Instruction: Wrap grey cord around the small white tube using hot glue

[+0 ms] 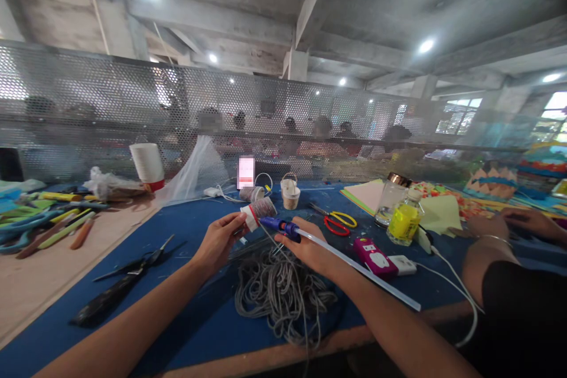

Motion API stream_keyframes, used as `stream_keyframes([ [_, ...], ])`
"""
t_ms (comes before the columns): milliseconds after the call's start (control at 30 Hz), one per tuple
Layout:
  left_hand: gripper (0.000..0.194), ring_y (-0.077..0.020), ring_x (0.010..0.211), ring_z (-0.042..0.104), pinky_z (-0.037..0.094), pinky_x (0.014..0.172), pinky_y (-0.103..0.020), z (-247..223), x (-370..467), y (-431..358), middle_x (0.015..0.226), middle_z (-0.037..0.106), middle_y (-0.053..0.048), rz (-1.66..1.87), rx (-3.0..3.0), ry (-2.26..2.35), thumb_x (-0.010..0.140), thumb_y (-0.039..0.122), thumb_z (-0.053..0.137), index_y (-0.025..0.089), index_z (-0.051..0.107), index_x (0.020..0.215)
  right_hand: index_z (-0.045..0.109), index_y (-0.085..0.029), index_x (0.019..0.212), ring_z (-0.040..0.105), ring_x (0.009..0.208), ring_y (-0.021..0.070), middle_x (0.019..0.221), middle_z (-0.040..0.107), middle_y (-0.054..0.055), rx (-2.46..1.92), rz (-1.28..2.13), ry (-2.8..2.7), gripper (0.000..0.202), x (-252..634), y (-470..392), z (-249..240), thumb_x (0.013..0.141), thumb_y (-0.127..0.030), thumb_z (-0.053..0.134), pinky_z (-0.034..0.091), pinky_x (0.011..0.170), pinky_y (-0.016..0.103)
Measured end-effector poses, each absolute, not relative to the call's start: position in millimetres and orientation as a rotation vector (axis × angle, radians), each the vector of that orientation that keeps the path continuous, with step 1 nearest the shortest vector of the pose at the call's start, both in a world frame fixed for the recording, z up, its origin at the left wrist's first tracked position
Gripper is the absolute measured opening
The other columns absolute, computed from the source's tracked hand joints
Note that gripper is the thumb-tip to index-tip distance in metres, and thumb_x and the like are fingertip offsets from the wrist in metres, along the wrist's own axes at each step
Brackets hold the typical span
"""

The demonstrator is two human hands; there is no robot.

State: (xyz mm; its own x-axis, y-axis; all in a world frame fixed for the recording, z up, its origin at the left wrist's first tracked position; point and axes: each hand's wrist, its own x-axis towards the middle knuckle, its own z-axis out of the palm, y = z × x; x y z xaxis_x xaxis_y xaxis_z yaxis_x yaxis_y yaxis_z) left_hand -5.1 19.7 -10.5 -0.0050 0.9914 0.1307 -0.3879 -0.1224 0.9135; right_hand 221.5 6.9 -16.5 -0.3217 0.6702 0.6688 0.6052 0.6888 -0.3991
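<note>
In my left hand [224, 237], fingers pinch the white end of a small paper cup [250, 219] with a red band. Grey cord is wound around the cup's other part. My right hand [312, 245] is closed around a blue glue gun [283, 225], whose nozzle points left at the cup, close to the cord; whether it touches I cannot tell. A long translucent glue stick [376, 277] runs out of its back, over my right forearm. Below both hands lies a loose heap of grey cord [283, 298], with one strand leading up toward the cup.
Black-handled pliers [133, 271] lie at left, beyond them several tools. Scissors [339, 221], small cups [290, 196], a purple box [374, 257] and a yellow bottle [404, 221] stand or lie ahead and right. A co-worker's arm [487, 254] reaches in at right. A perforated screen [266, 94] closes the back.
</note>
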Motion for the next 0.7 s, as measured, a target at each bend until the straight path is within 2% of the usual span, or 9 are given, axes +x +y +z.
stream_keyframes([
  [467, 0.027, -0.0147, 0.078, 0.065, 0.050, 0.075, -0.024, -13.0, -7.0, 23.0, 0.084, 0.073, -0.007, 1.451, 0.995, 0.813, 0.066, 0.032, 0.079, 0.013, 0.074, 0.085, 0.054, -0.020, 0.069, 0.049, 0.060, 0.0106, 0.067, 0.054, -0.003, -0.981, 0.097, -2.000, 0.031, 221.4, 7.9, -18.7, 0.083, -0.047, 0.062, 0.035, 0.057, 0.023],
  [700, 0.031, -0.0159, 0.077, 0.066, 0.051, 0.073, -0.026, -12.5, -6.2, 22.2, 0.081, 0.073, -0.006, 1.454, 0.980, 0.828, 0.061, 0.034, 0.082, 0.014, 0.074, 0.083, 0.054, -0.020, 0.069, 0.050, 0.061, 0.0111, 0.067, 0.054, -0.002, -1.002, 0.087, -2.025, 0.032, 221.7, 6.0, -16.2, 0.084, -0.048, 0.060, 0.035, 0.055, 0.022],
])
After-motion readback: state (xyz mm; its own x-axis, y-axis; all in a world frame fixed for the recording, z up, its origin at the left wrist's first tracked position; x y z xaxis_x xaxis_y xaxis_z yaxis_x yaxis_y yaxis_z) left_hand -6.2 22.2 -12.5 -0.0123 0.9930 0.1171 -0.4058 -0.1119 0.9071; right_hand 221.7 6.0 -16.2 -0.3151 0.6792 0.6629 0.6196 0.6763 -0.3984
